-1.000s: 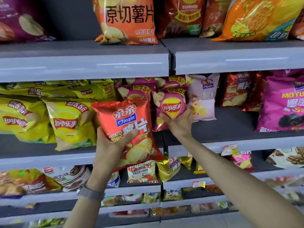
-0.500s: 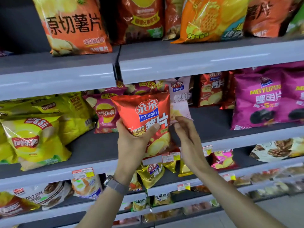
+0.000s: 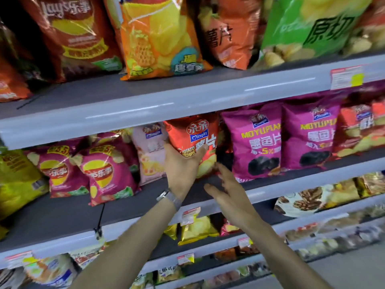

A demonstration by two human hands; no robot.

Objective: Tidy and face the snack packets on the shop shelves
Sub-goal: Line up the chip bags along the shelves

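The person stands close to the shelving with both arms raised to the middle shelf (image 3: pixel 62 213). The left hand (image 3: pixel 181 165), with a metal watch (image 3: pixel 168 197) on its wrist, grips a red potato chips packet (image 3: pixel 195 138): the thumb lies across the printed front and the fingers wrap round its left edge. The packet is upright and faces outward, its top just under the front lip of the upper shelf (image 3: pixel 145 105). It sits between a pale pink packet (image 3: pixel 150 151) on its left and a magenta packet (image 3: pixel 256 142) on its right. I cannot tell whether its bottom edge rests on the shelf, as the hand covers it.

The right hand (image 3: pixel 227 190) is empty, its fingers spread and relaxed, just below and to the right of the red packet. Its fingertips come near the packet's lower right corner, though I cannot tell whether they touch it.

A second magenta packet (image 3: pixel 312 136) stands beside the first, with red packets (image 3: pixel 358 130) beyond it. Left of the pink one, two crimson crisp packets (image 3: pixel 106 172) lean forward on the shelf, and a yellow packet (image 3: pixel 16 180) lies further left. On the upper shelf stand large bags: a brown one (image 3: pixel 73 38), an orange one (image 3: pixel 158 38) and a green one (image 3: pixel 312 28). A price label (image 3: pixel 345 77) is fixed to that shelf's front edge. The lower shelves hold smaller snack packets, blurred.
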